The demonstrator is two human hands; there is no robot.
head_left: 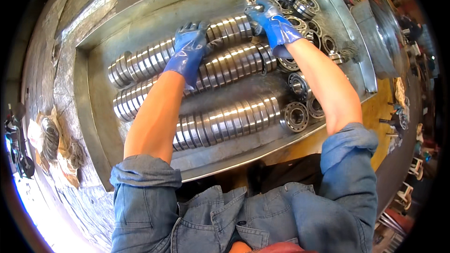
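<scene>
Left hand (189,47): in a blue glove, palm down over the far row, fingers reaching across the top and thumb on the near side; whether it squeezes, I can't tell.
Right hand (274,21): also gloved in blue, up at the far row's right end, fingers bent among the bearings there; its grip, I can't make out.
Between the hands: they're well apart, a shiny stretch of the far row (229,28) running from one to the other, its metal rings on edge, packed face to face.
Just below the hands: here's the middle row (229,68), passing under the left wrist, its last ring leaning a little below the right hand.
Nearest the body: a third row, the near row (229,124), lies between the forearms, its left end meeting the left forearm.
Around the right hand: loose bearings (296,116) crowd in, some flat, some on edge, above the glove and down both sides of the forearm.
Under it all: a metal tray (86,107) holds the lot, its left wall well out beyond the left hand.
Outside, right: a big round metal drum (379,37) sits beyond the right hand.
Outside, left: crumpled paper (70,173) lies out past the left forearm.
</scene>
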